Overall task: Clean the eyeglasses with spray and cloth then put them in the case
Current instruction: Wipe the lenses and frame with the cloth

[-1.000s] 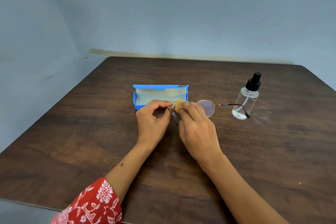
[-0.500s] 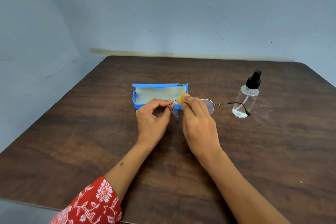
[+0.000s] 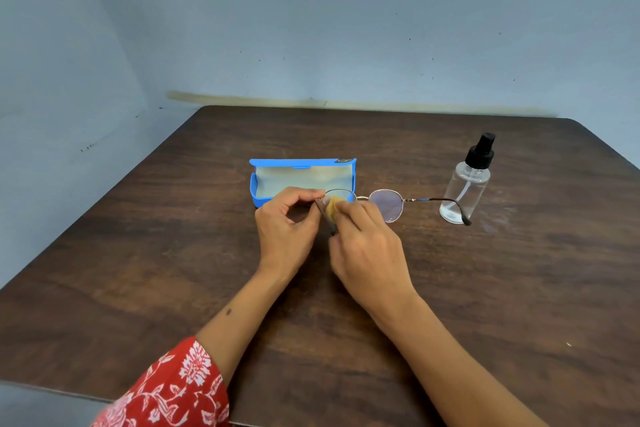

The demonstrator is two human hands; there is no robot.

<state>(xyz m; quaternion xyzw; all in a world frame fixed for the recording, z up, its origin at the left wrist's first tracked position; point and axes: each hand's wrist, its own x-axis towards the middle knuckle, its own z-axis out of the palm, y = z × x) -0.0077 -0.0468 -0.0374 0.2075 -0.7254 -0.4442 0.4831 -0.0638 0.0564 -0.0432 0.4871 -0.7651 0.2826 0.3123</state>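
The open case [image 3: 302, 180] sits on the table [image 3: 138, 253], behind the two hands. The left hand [image 3: 285, 224] and right hand [image 3: 367, 246] hold the glasses [image 3: 386, 205] just in front of the case. The spray bottle [image 3: 467, 187] stands to the right, near one arm of the glasses.

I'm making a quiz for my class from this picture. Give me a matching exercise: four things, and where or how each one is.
Things:
1. spray bottle
2. case
3. cloth
4. eyeglasses

States:
A. pinched in the right hand against a lens
B. standing upright on the right of the table
C. lying open, blue
D. gripped at the frame's end by the left hand

Pairs: 1-B, 2-C, 3-A, 4-D
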